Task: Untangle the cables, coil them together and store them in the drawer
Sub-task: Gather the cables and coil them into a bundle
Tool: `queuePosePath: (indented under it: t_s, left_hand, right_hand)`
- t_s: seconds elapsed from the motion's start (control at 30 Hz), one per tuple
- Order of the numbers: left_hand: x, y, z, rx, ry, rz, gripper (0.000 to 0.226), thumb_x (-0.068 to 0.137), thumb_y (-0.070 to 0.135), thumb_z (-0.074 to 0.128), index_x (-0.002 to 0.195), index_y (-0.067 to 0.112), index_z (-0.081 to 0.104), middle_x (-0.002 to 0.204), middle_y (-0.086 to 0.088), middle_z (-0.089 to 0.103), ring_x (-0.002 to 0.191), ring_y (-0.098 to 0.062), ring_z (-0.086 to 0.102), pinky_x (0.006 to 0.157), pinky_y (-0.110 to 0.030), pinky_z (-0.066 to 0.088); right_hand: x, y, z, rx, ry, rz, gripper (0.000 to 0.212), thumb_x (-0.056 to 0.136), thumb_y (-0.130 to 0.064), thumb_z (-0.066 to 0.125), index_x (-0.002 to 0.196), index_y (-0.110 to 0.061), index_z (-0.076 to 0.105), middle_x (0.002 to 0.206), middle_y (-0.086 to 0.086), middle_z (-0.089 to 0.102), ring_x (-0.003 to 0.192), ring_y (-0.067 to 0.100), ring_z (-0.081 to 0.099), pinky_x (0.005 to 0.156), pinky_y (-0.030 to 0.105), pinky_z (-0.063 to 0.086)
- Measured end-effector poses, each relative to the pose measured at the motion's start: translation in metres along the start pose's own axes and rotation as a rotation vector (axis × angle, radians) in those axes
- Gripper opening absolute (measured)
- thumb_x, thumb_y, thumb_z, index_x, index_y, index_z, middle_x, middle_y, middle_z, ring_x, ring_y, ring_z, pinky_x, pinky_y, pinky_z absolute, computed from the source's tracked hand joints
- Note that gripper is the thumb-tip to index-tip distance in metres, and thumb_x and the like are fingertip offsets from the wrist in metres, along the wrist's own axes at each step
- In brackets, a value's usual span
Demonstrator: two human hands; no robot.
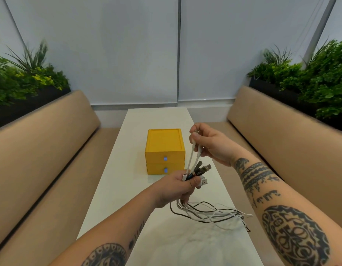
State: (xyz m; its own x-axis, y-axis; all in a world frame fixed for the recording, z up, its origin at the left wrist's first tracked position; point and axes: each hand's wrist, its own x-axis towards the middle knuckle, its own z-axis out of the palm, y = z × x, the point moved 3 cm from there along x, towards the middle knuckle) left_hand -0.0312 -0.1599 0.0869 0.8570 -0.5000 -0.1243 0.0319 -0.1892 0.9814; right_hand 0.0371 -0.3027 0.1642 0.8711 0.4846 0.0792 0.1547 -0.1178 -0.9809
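Cables [208,213], partly hidden by fingers [187,186]

White table [128,181] (yellow drawer box [164,148], cables [210,214])

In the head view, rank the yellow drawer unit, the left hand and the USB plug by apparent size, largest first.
1. yellow drawer unit
2. left hand, though nearer the camera
3. USB plug

drawers [165,144]: matt yellow plastic, fine-ribbed top | desk [128,181]: smooth white, faintly glossy | cables [204,213]: smooth white and black sheaths, metal plugs | seats [41,135]: smooth tan upholstery
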Motion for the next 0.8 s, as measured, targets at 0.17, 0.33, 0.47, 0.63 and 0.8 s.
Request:
queuePosePath:
  t_s: [0.17, 0.33, 0.47, 0.63, 0.8]
  left_hand:
    - [0.001, -0.003, -0.01, -0.012, 0.096, -0.006, 0.026, 0.1, 0.036, 0.051, 0.096, 0.011, 0.057, 0.065, -0.006, 0.041, 0.056, -0.014, 0.042, 0.053, -0.019, 0.046]
    - [0.005, -0.008, -0.012, 0.01, 0.07, -0.038, 0.023, 0.101, 0.032, 0.055, 0.092, 0.012, 0.058, 0.063, -0.002, 0.042, 0.058, -0.017, 0.043, 0.059, -0.028, 0.05]
    - [0.01, -0.006, -0.012, 0.01, 0.073, -0.035, 0.021, 0.101, 0.031, 0.054, 0.087, 0.015, 0.057, 0.062, -0.002, 0.041, 0.056, -0.016, 0.042, 0.059, -0.029, 0.049]
    - [0.012, -0.007, -0.013, 0.002, 0.094, -0.028, 0.022, 0.101, 0.033, 0.055, 0.087, 0.016, 0.057, 0.061, 0.0, 0.041, 0.056, -0.015, 0.04, 0.058, -0.028, 0.046]
    - [0.012, -0.01, -0.014, -0.016, 0.105, -0.03, 0.021, 0.101, 0.033, 0.055, 0.089, 0.017, 0.057, 0.063, -0.001, 0.04, 0.056, -0.014, 0.039, 0.058, -0.027, 0.045]
  right_hand:
    - [-0.003, 0.005, -0.015, -0.019, 0.075, 0.015, 0.016, 0.092, -0.006, 0.067, 0.103, -0.016, 0.061, 0.1, 0.018, 0.059, 0.081, 0.021, 0.064, 0.076, 0.031, 0.053]
    - [-0.003, 0.002, -0.011, -0.209, 0.076, -0.029, 0.021, 0.082, -0.005, 0.078, 0.098, -0.014, 0.067, 0.093, 0.029, 0.068, 0.081, 0.031, 0.071, 0.084, 0.049, 0.058]
    - [-0.004, -0.008, -0.001, -0.436, 0.03, -0.027, 0.023, 0.077, -0.005, 0.082, 0.09, -0.019, 0.07, 0.083, 0.013, 0.071, 0.075, 0.023, 0.071, 0.083, 0.054, 0.058]
    - [-0.006, -0.021, 0.008, -0.704, -0.022, -0.015, 0.017, 0.076, -0.022, 0.084, 0.085, -0.03, 0.072, 0.087, -0.006, 0.074, 0.077, 0.01, 0.069, 0.08, 0.041, 0.059]
    - [-0.006, -0.019, 0.002, -0.788, 0.042, 0.005, 0.008, 0.089, -0.034, 0.072, 0.094, -0.038, 0.076, 0.086, -0.02, 0.073, 0.083, -0.003, 0.066, 0.082, 0.032, 0.057]
